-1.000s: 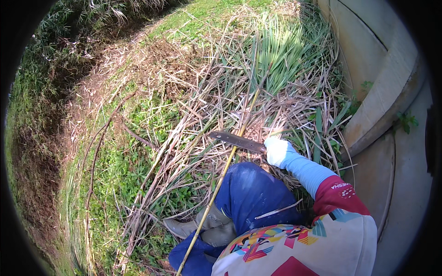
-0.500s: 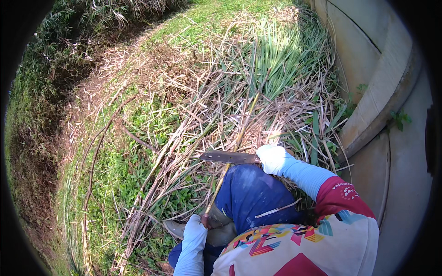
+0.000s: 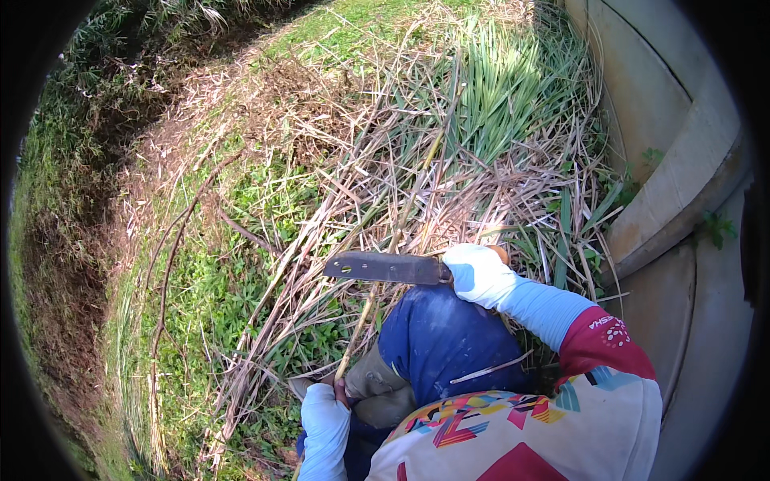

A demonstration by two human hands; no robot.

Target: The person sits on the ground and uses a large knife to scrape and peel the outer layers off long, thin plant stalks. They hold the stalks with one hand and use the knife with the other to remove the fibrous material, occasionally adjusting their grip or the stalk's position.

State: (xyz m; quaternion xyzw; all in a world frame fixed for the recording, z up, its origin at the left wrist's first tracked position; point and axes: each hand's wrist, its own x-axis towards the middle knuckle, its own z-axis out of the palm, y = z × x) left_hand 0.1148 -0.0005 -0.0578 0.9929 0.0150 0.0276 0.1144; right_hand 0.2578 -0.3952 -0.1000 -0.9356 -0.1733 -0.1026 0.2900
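My right hand [image 3: 479, 274], in a white and light-blue sleeve, is closed round the handle of a machete [image 3: 385, 268]. Its broad dark blade points left, with small holes near the tip, and lies across the stalk in this view; whether the two touch I cannot tell. Lower down, my left hand [image 3: 325, 410] is closed round a long thin yellowish stalk [image 3: 358, 327]. The stalk slants up and away past my bent knee [image 3: 449, 341] in blue trousers. Its far part lies among dry leaves. A short bit shows below my left hand.
Dry stalks and leaves [image 3: 321, 240] cover the ground ahead, with a heap of green blades [image 3: 501, 88] farther off. Bare brown branches [image 3: 172, 256] lie at left over low weeds. A curved concrete wall [image 3: 682, 176] with a rib stands close on my right.
The machete blade has turned to show more of its flat side. My left hand has moved a little left and down along with the stalk. The view has shifted slightly.
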